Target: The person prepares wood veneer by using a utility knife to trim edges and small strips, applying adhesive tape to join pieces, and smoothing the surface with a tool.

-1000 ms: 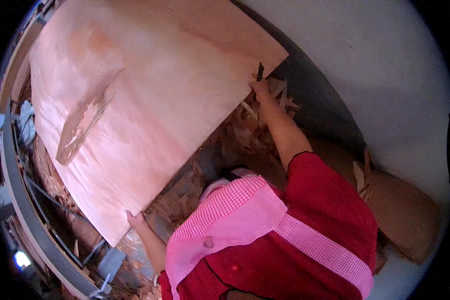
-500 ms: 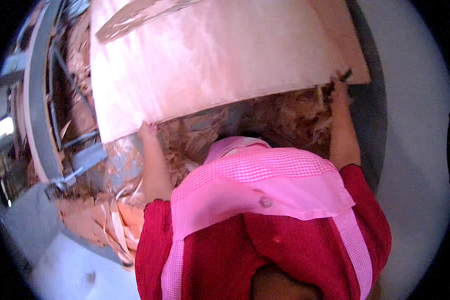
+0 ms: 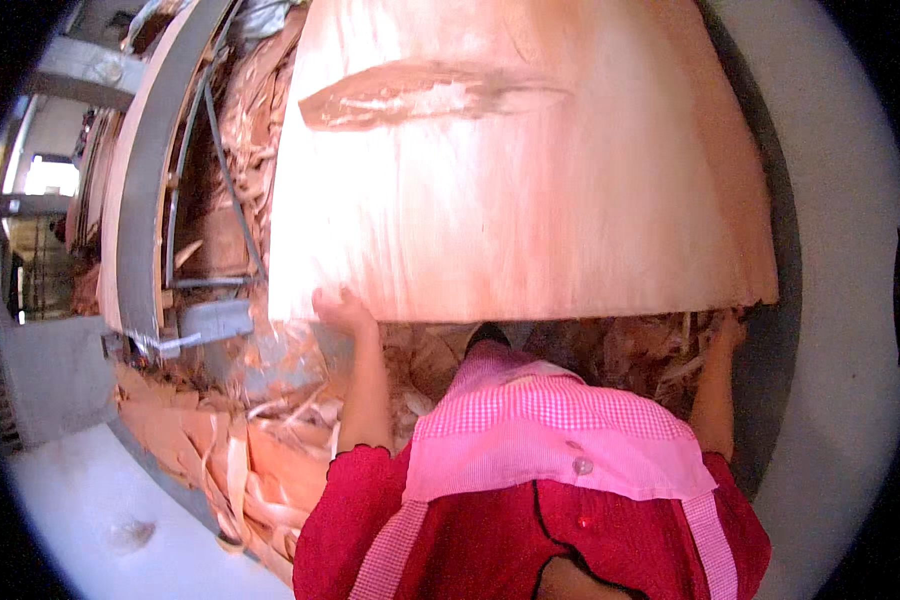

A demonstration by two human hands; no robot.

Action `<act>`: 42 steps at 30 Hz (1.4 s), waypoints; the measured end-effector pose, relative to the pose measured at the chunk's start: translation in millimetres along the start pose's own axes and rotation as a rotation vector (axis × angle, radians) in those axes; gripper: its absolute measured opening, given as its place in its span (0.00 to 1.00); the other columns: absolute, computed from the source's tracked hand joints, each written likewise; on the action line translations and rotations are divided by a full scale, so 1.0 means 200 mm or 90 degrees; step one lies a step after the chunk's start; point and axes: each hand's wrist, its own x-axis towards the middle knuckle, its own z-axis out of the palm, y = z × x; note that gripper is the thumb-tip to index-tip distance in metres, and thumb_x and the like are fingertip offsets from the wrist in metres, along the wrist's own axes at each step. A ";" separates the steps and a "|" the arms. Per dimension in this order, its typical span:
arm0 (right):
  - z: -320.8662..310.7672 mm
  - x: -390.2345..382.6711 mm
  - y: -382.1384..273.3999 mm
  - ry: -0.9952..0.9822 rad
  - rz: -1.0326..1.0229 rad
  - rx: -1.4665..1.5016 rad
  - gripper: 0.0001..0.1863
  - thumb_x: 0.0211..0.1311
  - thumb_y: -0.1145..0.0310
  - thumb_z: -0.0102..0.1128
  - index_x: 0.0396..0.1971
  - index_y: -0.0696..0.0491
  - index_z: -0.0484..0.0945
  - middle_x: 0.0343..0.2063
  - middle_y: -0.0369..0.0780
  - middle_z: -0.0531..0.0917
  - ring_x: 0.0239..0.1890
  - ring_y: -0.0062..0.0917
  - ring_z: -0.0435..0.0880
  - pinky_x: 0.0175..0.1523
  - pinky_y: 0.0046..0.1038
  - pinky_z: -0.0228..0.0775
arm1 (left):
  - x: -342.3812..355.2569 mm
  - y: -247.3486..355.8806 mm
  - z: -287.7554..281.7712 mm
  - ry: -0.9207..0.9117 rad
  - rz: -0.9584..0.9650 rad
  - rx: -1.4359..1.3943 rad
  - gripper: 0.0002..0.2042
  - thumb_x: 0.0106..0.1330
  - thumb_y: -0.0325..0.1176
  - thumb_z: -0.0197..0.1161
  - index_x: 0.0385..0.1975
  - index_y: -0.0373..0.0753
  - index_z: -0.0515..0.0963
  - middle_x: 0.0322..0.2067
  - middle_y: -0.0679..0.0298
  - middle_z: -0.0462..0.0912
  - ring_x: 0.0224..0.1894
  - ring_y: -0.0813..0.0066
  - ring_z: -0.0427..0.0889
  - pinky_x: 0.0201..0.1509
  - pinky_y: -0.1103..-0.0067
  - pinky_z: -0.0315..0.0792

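Observation:
A broad, pale pinkish sheet of wood veneer (image 3: 530,220) lies in front of me, its near edge running almost straight across. An elongated torn-looking patch marks its upper left part. My left hand (image 3: 346,312) holds the near edge close to the left corner, fingertips on top. Close to the right corner, my right hand (image 3: 727,328) grips the same edge, with most of its fingers hidden.
Crumpled veneer scraps (image 3: 240,450) litter the ground below the sheet and to the left. A stack with a grey side (image 3: 145,190) and a thin metal frame (image 3: 225,170) stand at the left. Pale floor (image 3: 855,300) runs along the right.
The sheet's near edge has come lower in the picture and now lies more level, with both hands still on it. More of the torn patch shows. The whole view has shifted too.

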 end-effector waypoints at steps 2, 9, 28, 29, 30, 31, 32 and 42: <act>-0.12 0.14 0.09 0.018 -0.192 -0.180 0.33 0.53 0.55 0.57 0.57 0.54 0.60 0.51 0.48 0.69 0.51 0.39 0.69 0.53 0.40 0.61 | 0.03 0.44 0.29 -0.290 0.300 -0.002 0.22 0.51 0.32 0.62 0.46 0.32 0.67 0.53 0.53 0.64 0.54 0.58 0.64 0.57 0.69 0.59; 0.05 -0.15 0.22 -0.040 -0.511 -0.696 0.34 0.44 0.54 0.64 0.49 0.59 0.66 0.49 0.51 0.71 0.48 0.43 0.71 0.51 0.40 0.61 | 0.03 1.50 1.22 -0.577 0.847 0.319 0.50 0.41 0.47 0.70 0.63 0.45 0.43 0.63 0.58 0.47 0.66 0.60 0.43 0.63 0.52 0.40; -0.19 0.03 0.43 -0.167 -0.471 -0.612 0.27 0.49 0.58 0.61 0.48 0.56 0.69 0.41 0.52 0.75 0.44 0.43 0.73 0.48 0.38 0.65 | 0.25 0.36 0.21 -0.489 0.601 -0.147 0.09 0.51 0.24 0.53 0.33 0.34 0.77 0.37 0.57 0.78 0.42 0.64 0.76 0.47 0.76 0.69; -0.18 0.02 0.42 -0.181 -0.448 -0.623 0.27 0.49 0.58 0.61 0.48 0.55 0.69 0.41 0.52 0.75 0.44 0.43 0.73 0.48 0.38 0.65 | 0.27 0.26 0.03 -0.465 0.509 -0.181 0.10 0.52 0.25 0.52 0.34 0.33 0.77 0.37 0.56 0.78 0.42 0.66 0.76 0.46 0.78 0.69; -0.16 -0.05 0.35 -0.197 -0.426 -0.641 0.27 0.49 0.58 0.60 0.48 0.55 0.69 0.42 0.52 0.74 0.44 0.44 0.73 0.48 0.38 0.64 | 0.31 0.18 -0.11 -0.466 0.431 -0.117 0.11 0.52 0.26 0.52 0.34 0.33 0.77 0.38 0.56 0.78 0.42 0.66 0.76 0.46 0.78 0.69; -0.20 -0.04 0.34 -0.204 -0.450 -0.611 0.26 0.50 0.59 0.60 0.49 0.55 0.69 0.42 0.52 0.74 0.44 0.44 0.73 0.48 0.39 0.64 | 0.33 0.11 -0.20 -0.476 0.348 -0.060 0.11 0.52 0.27 0.52 0.35 0.32 0.77 0.38 0.55 0.78 0.42 0.66 0.76 0.46 0.79 0.68; -0.23 -0.02 0.35 -0.213 -0.470 -0.586 0.26 0.50 0.59 0.59 0.49 0.54 0.69 0.43 0.52 0.74 0.43 0.44 0.73 0.48 0.39 0.64 | 0.31 0.03 -0.30 -0.490 0.263 0.005 0.12 0.53 0.28 0.52 0.35 0.32 0.77 0.39 0.54 0.77 0.42 0.66 0.76 0.46 0.80 0.68; -0.27 0.29 0.52 -0.189 -0.475 -0.710 0.26 0.55 0.57 0.54 0.51 0.57 0.67 0.43 0.55 0.73 0.46 0.46 0.71 0.51 0.39 0.63 | -0.54 1.08 0.24 -0.627 0.645 -0.129 0.11 0.56 0.32 0.55 0.36 0.34 0.75 0.37 0.55 0.78 0.42 0.58 0.75 0.48 0.72 0.67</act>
